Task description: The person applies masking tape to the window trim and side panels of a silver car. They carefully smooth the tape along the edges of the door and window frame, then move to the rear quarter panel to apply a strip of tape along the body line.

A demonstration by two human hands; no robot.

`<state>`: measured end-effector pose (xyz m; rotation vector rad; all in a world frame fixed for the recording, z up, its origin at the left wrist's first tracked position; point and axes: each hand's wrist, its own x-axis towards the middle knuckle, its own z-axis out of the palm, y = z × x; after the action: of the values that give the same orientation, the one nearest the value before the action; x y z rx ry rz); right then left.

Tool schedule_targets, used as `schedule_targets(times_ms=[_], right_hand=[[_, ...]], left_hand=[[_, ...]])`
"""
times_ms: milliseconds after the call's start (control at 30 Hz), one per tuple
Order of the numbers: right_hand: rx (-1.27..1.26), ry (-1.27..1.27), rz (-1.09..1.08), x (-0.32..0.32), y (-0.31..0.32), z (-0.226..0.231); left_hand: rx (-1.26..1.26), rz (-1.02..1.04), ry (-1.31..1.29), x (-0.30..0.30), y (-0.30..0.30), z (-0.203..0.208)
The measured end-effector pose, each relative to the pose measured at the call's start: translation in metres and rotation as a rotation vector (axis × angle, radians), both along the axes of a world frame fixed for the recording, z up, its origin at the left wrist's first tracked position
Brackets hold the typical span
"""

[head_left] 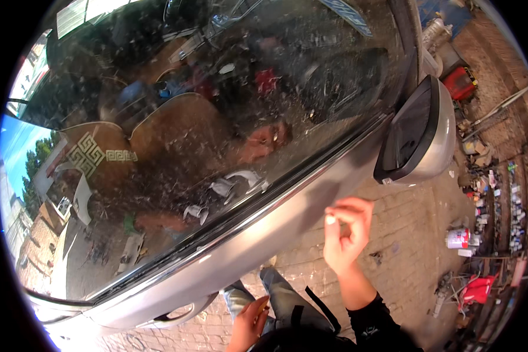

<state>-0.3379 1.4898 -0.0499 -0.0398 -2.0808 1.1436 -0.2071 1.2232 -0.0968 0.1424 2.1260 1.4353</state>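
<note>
A silver car door (276, 226) runs slantwise in front of me, its large dark window (211, 117) dusty and full of reflections. My right hand (347, 234) is raised just off the door, below the side mirror (422, 135). Its thumb and index finger come together in a pinch; a small pale spot shows at the thumb tip, and I cannot tell whether it is a held thing. Low down by my jeans, my left hand (251, 325) has its fingers curled in, right of the door handle (179, 314). What it holds, if anything, is hidden.
Brick paving (405, 234) lies beneath and to the right. Along the right side stand shelves with many small bottles and cans (515, 217), a white and red tin (459, 238), a red folding stool (478, 289) and a red case (460, 82). The mirror juts out from the door.
</note>
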Motion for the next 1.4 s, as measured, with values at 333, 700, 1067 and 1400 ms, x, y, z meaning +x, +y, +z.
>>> schedule_targets(times_ms=[333,700,1067,1400], right_hand=[[-0.295,-0.438,0.888,0.082,-0.066,0.008],[1.015,-0.032,0.916,-0.042,0.005,0.014],[1.294,0.151,1.122,-0.070,-0.063,0.044],[0.341,0.039,1.207,0.020,-0.138,0.030]], left_hand=[[0.286,-0.013,0.135,-0.021,-0.003,0.046],[0.236,-0.068,0.221,-0.009,-0.028,0.058],[0.192,-0.009,0.197,0.004,-0.055,0.052],[0.262,0.151,0.255,0.011,-0.055,0.053]])
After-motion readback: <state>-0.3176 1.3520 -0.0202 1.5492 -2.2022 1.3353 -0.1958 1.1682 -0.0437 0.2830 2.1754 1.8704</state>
